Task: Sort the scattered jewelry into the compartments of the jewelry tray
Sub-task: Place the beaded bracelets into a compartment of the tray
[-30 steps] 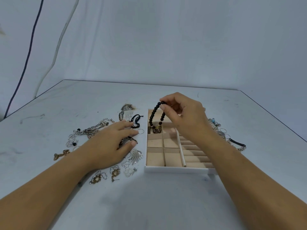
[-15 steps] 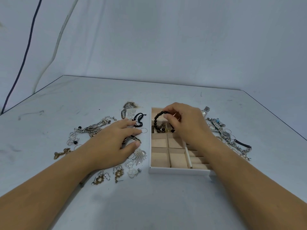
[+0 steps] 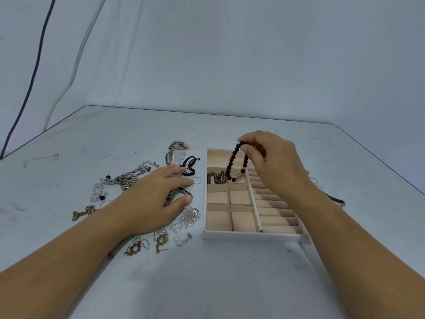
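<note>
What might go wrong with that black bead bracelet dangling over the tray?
The black bead bracelet hangs from a pinch of the right hand, so it may slip and land across a divider of the jewelry tray. Its low end hangs near the brown chain; they might tangle.

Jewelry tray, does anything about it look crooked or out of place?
At the near right corner of the jewelry tray a white piece juts past the front wall, like an offset layer underneath. The black bead bracelet hangs from the right hand, not yet placed.
</note>
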A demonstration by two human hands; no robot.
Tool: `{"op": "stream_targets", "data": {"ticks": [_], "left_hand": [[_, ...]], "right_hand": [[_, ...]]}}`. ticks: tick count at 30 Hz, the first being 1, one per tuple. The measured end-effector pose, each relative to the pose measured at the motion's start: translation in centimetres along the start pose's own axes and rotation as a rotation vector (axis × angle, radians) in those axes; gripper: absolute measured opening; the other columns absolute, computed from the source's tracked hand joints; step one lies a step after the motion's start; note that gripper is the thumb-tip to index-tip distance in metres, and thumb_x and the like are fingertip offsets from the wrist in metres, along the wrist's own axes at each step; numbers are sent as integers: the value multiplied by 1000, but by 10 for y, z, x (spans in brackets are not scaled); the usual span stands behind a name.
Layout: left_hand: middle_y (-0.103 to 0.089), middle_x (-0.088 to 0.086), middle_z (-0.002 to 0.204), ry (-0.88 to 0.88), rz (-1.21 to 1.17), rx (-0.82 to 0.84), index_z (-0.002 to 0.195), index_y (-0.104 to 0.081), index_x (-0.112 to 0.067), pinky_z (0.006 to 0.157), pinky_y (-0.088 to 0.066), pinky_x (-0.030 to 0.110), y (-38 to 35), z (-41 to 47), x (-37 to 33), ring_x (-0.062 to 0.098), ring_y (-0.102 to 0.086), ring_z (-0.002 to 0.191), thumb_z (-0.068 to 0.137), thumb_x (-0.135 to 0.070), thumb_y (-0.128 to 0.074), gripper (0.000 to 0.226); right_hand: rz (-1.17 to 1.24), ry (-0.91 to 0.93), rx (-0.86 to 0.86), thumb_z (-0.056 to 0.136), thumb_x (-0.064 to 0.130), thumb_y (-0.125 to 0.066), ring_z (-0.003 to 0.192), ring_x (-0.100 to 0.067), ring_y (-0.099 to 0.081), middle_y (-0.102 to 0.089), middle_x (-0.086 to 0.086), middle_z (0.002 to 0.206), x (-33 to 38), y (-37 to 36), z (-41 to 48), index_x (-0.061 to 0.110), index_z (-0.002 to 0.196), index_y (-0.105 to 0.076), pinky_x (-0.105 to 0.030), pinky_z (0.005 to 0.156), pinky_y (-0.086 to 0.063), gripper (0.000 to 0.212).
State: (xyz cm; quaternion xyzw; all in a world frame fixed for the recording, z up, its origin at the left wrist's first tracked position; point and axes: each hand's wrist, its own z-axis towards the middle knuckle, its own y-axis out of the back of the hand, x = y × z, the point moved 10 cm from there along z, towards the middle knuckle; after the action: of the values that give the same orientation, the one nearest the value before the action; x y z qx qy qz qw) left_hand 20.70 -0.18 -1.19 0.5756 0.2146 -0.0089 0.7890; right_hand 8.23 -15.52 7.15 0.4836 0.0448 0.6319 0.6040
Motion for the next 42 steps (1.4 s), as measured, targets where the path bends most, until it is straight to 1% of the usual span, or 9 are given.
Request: {"op": "stream_targets", "data": {"ticks": [3, 12, 17, 19, 22, 26, 30, 35, 42], "left_hand": [[-30, -16, 150, 0, -7, -3, 135, -46, -38, 108, -19, 20, 0, 0, 0, -1, -22, 137, 91, -51, -46, 46], [-32, -16, 148, -6, -15, -16, 134, -48, -37, 105, -21, 19, 0, 0, 0, -5, -24, 132, 91, -53, -45, 46], [-32, -16, 148, -12, -17, -19, 134, -48, -37, 104, -22, 18, 0, 0, -1, -9, -22, 126, 90, -53, -46, 46], [-32, -16, 149, -13, -18, -16, 133, -48, -37, 103, -22, 19, 0, 0, -1, -9, -23, 126, 88, -55, -43, 49], [-31, -17, 148, -7, -20, -11, 133, -48, -38, 102, -21, 18, 1, 0, -1, -9, -22, 125, 85, -58, -41, 53], [-31, -17, 148, -14, -13, -6, 134, -47, -38, 101, -22, 17, 1, 0, -2, -10, -23, 124, 86, -58, -40, 53], [-31, -16, 148, -15, -2, -7, 135, -47, -36, 102, -21, 17, 1, 0, -3, -9, -22, 125, 91, -50, -47, 46], [-32, -15, 148, -26, 3, -9, 134, -48, -36, 100, -21, 15, 1, 0, -3, -10, -23, 123, 90, -49, -48, 46], [-31, -16, 148, -12, 4, -2, 134, -47, -38, 103, -21, 18, -1, 0, 1, -8, -23, 127, 84, -59, -40, 55]], "right_hand": [[-42, -16, 72, 92, 16, -59, 80, -6, -52, -61, 7, 89, -6, -11, -1, 18, 107, -69, -9, 70, -37, 18], [-144, -25, 225, 91, 22, -59, 83, -4, -49, -64, 4, 99, -21, -35, -4, 24, 109, -70, 5, 72, -29, 21], [-109, -38, 157, 90, 18, -62, 79, -2, -50, -61, 4, 93, -20, -33, -1, 20, 108, -71, 6, 70, -29, 21], [-77, -72, 123, 89, 20, -62, 79, -4, -56, -67, 4, 92, -23, -30, 0, 21, 104, -71, 2, 69, -34, 18], [-179, -80, 194, 89, 27, -62, 78, -6, -52, -68, 7, 90, -26, -36, -1, 24, 100, -71, -18, 66, -35, 15], [-323, -7, 291, 88, 34, -63, 99, -15, -41, -58, 1, 100, -23, -42, -6, 22, 97, -72, -25, 78, -30, 18], [-477, 33, 422, 93, 43, -52, 101, -18, -38, -52, 3, 100, -21, -46, -13, 25, 91, -72, -38, 90, -36, 27], [-340, 58, 275, 89, 32, -60, 99, -15, -48, -57, 7, 97, -12, -36, -10, 26, 102, -66, -38, 90, -41, 16], [-507, 121, 410, 96, 36, -46, 101, -22, -47, -64, 3, 100, -12, -53, -14, 21, 94, -71, -38, 88, -37, 29]]}}
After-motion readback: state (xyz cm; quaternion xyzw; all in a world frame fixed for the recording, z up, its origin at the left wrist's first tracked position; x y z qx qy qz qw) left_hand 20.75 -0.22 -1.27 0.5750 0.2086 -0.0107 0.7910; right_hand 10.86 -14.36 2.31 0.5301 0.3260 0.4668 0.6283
